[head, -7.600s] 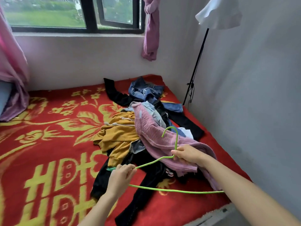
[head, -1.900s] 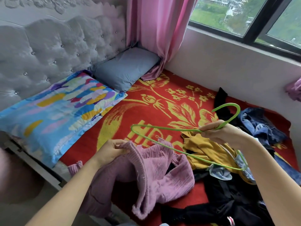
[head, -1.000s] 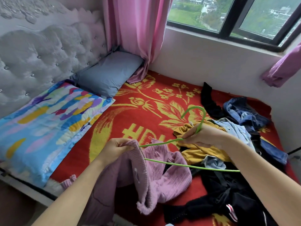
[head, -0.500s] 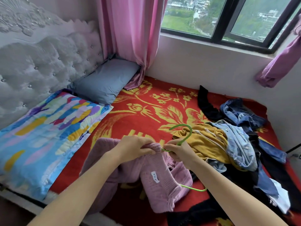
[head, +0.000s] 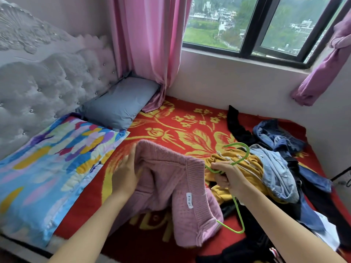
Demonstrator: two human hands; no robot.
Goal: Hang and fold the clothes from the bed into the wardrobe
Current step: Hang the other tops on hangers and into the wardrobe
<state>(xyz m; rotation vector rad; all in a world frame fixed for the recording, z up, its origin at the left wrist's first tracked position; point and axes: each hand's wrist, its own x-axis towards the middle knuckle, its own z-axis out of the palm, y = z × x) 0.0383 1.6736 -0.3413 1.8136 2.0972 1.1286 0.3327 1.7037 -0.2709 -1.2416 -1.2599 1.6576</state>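
Observation:
A pink knitted sweater (head: 171, 186) with a white label hangs over a green wire hanger (head: 240, 211), whose hook and right shoulder stick out of the knit. My right hand (head: 226, 177) grips the hanger just below the hook. My left hand (head: 125, 173) lies against the sweater's left shoulder with straight fingers, blurred by motion. To the right on the bed (head: 190, 130) lies a heap of clothes: a mustard top (head: 245, 168), light denim (head: 277, 175), dark jeans (head: 275, 135) and black garments (head: 239, 126).
A colourful pillow (head: 53, 168) and a grey pillow (head: 119, 103) lie at the tufted headboard (head: 47, 82) on the left. Pink curtain (head: 150, 44) and window (head: 266, 25) stand behind the bed. The wardrobe is out of view.
The hanger has gone into the sweater and the knit now drapes over it. My left hand let go of the collar and slid left along the shoulder.

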